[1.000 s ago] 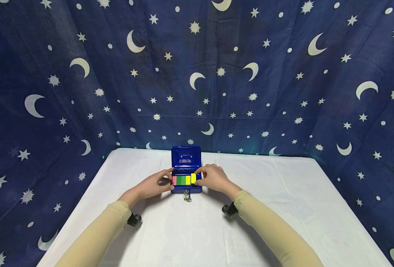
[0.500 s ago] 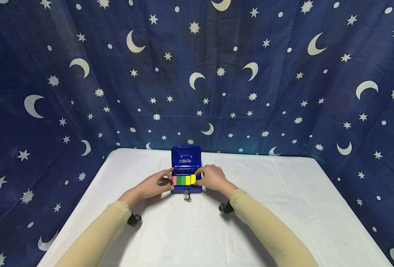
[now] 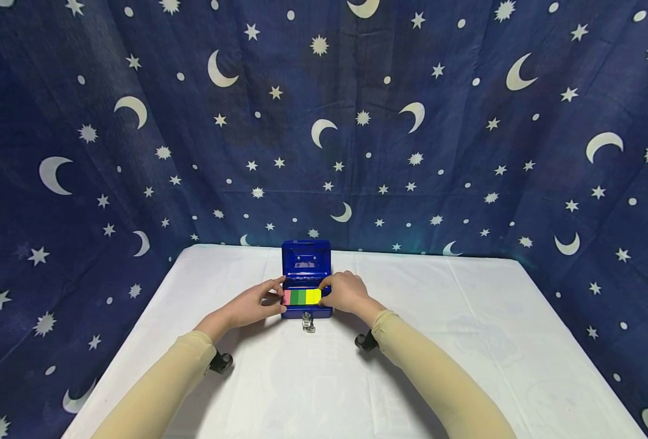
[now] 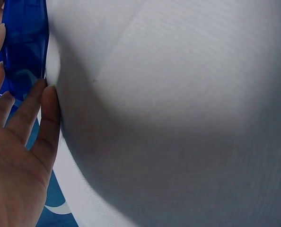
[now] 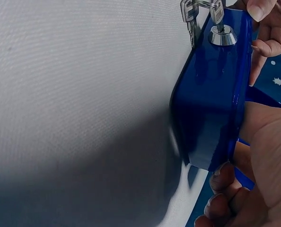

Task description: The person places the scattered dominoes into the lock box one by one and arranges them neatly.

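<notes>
A blue cash box stands at the table's back edge with its lid raised. Inside lies a side-by-side row of coloured blocks: a pink block, green blocks and yellow blocks. My right hand pinches the rightmost yellow block between thumb and forefinger, low in the box. My left hand rests at the box's left side, thumb by the front corner and fingers toward the back. In the left wrist view its fingers lie fairly straight against the box's end.
Keys on a ring hang from the front lock. A white cloth covers the table. Behind and beside it hangs a dark blue curtain with moons and stars.
My right hand has lowered the rightmost yellow block until it lies level with the row, and the right forearm has shifted left. My left hand has stayed in place.
</notes>
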`<state>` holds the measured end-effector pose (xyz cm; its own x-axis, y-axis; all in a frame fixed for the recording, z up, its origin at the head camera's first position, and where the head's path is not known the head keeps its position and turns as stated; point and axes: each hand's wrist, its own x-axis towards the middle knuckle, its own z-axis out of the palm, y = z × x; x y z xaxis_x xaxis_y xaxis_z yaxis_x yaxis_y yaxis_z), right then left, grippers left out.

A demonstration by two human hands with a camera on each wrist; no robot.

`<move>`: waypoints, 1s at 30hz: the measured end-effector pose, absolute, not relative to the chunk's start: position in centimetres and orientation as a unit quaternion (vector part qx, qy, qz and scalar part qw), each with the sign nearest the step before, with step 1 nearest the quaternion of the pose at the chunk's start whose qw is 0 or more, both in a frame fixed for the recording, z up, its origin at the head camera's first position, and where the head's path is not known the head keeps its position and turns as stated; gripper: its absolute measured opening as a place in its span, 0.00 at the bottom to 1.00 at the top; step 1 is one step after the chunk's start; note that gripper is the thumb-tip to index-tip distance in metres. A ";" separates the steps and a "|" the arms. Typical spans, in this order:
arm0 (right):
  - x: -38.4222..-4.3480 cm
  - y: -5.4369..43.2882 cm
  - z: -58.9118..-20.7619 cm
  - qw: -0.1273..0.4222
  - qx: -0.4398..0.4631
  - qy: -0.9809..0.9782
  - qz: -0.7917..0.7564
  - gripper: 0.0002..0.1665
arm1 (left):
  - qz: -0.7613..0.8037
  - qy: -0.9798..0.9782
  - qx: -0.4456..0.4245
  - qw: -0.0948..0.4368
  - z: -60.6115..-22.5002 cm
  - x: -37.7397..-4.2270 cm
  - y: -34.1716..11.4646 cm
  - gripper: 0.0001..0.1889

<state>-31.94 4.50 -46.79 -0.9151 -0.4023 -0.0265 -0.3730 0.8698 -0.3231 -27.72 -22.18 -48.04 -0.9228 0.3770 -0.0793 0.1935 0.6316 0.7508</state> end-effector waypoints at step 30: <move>-32.1 4.2 -47.1 0.051 -0.185 0.971 -0.143 0.23 | 0.390 0.901 0.156 0.114 -48.0 -27.9 -22.0 0.20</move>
